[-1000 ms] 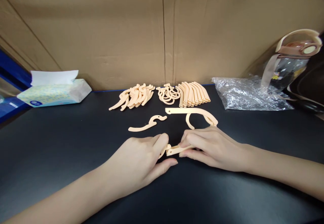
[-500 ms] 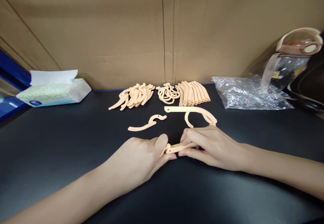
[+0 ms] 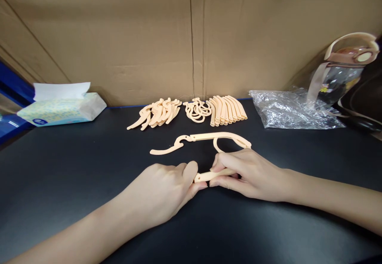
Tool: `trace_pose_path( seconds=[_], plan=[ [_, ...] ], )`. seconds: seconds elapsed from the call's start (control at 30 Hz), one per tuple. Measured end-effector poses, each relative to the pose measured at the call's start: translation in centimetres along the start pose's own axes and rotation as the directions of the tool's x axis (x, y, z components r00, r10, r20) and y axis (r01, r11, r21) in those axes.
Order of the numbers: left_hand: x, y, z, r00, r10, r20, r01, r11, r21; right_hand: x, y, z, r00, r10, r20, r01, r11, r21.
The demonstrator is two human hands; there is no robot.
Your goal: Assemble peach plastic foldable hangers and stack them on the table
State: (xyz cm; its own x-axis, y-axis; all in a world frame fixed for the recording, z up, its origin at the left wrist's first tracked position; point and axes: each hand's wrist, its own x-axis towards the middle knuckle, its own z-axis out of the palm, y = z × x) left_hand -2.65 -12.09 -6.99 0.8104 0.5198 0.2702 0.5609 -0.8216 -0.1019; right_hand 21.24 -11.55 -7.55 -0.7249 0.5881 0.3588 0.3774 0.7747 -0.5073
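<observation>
My right hand [image 3: 238, 172] is closed on a cream plastic hanger arm [image 3: 205, 176], whose holed end points left. My left hand [image 3: 170, 188] pinches at that same end; a bit of cream plastic shows by its thumb, mostly covered by the fingers. Just beyond the hands lies a wavy hanger piece [image 3: 167, 151] with a small hole. Its right tip meets or nearly meets a long curved hanger arm [image 3: 221, 135]. A thin curved hook piece [image 3: 216, 144] shows below that arm, partly behind my right hand.
Farther back are a pile of wavy hanger pieces [image 3: 161, 112], a heap of hooks [image 3: 197, 110] and a row of hanger arms [image 3: 228, 110]. A tissue pack [image 3: 62, 106] stands left. Crumpled clear plastic [image 3: 286, 110] and a water bottle [image 3: 340, 81] are right. Cardboard [image 3: 134, 37] rises behind the black table [image 3: 89, 168].
The long curved hanger arm lying beyond my hands has shifted left and nearer, up to the wavy piece's tip. The end between my hands is tucked closer against my left fingers.
</observation>
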Motion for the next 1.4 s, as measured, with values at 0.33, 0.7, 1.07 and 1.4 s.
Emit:
trace_pose_path(
  seconds=[0.33,0.7,1.07,1.4],
  plan=[
    [0.1,0.6,-0.8,0.997,0.075,-0.029,-0.067,0.975,0.213,-0.2,0.0,-0.1,0.999,0.033,0.022,-0.034,0.999,0.032],
    [0.0,0.1,-0.1,0.991,0.065,-0.113,-0.053,0.993,0.11,0.0,0.2,0.0,0.998,-0.065,-0.011,0.064,0.994,-0.093],
    [-0.1,-0.1,-0.3,0.983,0.079,-0.164,-0.071,0.996,0.053,0.2,0.5,-0.2,0.967,-0.238,-0.09,0.211,0.947,-0.242],
    [0.0,-0.1,-0.5,0.981,0.093,-0.172,-0.081,0.994,0.072,0.3,1.3,-1.8,0.925,-0.233,-0.3,0.076,0.888,-0.454]
  ],
)
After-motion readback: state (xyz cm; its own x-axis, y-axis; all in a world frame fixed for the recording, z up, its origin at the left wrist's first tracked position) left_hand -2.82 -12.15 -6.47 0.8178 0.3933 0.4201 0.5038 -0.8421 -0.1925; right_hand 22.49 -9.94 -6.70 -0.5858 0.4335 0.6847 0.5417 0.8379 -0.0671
